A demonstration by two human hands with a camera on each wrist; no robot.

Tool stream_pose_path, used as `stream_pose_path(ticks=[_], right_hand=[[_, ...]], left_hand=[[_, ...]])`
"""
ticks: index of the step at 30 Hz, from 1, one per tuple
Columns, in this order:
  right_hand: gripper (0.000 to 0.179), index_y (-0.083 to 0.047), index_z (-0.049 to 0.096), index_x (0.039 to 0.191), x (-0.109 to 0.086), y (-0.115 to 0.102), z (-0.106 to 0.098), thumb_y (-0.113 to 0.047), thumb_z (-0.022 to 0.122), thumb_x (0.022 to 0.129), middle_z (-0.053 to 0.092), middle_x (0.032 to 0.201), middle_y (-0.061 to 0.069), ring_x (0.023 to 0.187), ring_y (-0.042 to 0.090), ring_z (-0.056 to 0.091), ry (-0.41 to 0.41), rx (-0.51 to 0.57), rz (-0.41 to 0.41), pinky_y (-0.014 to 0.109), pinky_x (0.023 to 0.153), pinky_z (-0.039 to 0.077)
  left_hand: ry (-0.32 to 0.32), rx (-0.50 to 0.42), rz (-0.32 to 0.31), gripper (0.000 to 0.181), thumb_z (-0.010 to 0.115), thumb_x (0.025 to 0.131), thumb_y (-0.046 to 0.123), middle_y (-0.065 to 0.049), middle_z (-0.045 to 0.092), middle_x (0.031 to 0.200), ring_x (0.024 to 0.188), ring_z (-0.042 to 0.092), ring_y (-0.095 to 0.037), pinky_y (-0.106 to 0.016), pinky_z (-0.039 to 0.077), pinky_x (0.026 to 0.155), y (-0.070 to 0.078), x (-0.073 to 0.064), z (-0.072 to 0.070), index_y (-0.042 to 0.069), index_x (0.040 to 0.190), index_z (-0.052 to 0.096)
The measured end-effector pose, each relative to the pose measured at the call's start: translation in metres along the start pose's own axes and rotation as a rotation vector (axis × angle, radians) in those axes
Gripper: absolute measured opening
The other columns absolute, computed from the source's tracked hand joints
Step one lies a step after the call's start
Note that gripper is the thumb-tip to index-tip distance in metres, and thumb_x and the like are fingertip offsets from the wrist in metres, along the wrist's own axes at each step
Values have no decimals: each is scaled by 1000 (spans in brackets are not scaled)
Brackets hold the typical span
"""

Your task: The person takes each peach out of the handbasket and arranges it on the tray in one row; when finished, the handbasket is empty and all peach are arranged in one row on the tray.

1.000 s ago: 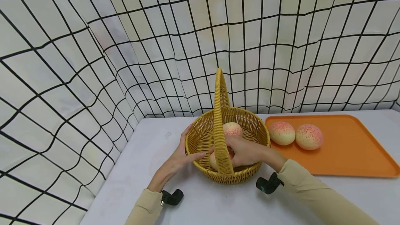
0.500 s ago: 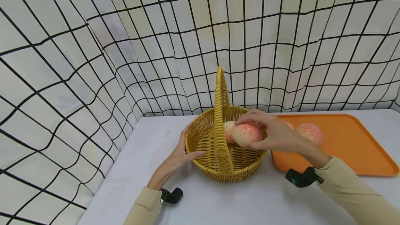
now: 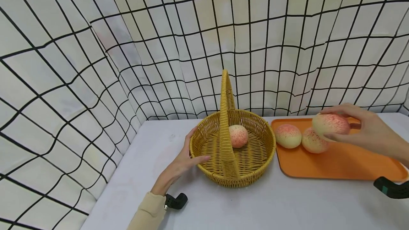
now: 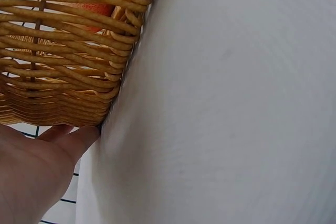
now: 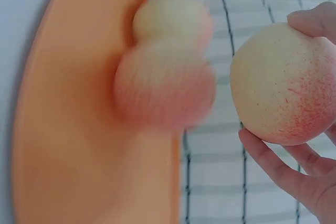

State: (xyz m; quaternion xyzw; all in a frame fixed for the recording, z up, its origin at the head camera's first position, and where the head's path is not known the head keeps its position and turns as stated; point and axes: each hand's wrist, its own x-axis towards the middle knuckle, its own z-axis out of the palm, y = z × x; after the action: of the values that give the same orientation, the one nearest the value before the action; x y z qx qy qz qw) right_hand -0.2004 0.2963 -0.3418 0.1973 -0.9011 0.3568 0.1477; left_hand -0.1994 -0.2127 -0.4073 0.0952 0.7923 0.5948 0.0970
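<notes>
While holding one peach aloft with the right hand, thumb and fingers curled round its sides, also gripping the basket at its left side with the left hand, spread wide with the thumb over the rim and the fingers against the outside. Can see the held peach raised clear of the orange tray, at the right of the scene. Can see a second peach lying inside the basket, just right of the tall upright handle. Can make out two more peaches side by side on the tray, towards its left end, blurred in the right wrist view. Can see black netting over white sheeting on the far side, beyond the white table.
</notes>
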Motion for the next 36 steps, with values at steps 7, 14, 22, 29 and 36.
stream_pose_path(ticks=[7,14,22,29,36], right_hand=[[60,-11,65,132,-14,45,-13,-15,93,79,49,115,-39,94,-9,43,50,-72,132,12,64,43],[64,-3,56,139,-18,62,-8,-29,86,89,52,136,17,106,32,47,-50,-138,266,21,64,40],[74,3,50,143,-23,74,1,-36,84,90,44,139,38,112,53,45,-171,-144,343,52,79,45],[75,4,47,145,-25,82,2,-34,83,91,41,141,38,112,55,44,-209,-141,338,60,83,43],[80,8,45,141,-28,88,1,-12,92,80,45,134,36,107,51,48,-226,-113,218,18,72,48]], left_hand=[[8,10,-5,111,83,87,27,-13,12,173,157,17,-40,-63,14,123,-2,-1,-1,32,168,6],[3,-3,-11,110,83,87,27,-11,13,172,157,18,-38,-61,14,124,-3,0,0,35,167,8],[7,4,-11,110,83,87,27,-12,13,172,157,18,-40,-63,14,123,-1,0,1,35,167,7],[-3,1,-3,111,83,87,25,-15,16,171,156,21,-40,-63,18,122,0,1,0,33,167,7],[-7,6,9,110,82,88,25,-15,17,171,156,21,-40,-62,17,123,-2,2,-1,33,167,6]])
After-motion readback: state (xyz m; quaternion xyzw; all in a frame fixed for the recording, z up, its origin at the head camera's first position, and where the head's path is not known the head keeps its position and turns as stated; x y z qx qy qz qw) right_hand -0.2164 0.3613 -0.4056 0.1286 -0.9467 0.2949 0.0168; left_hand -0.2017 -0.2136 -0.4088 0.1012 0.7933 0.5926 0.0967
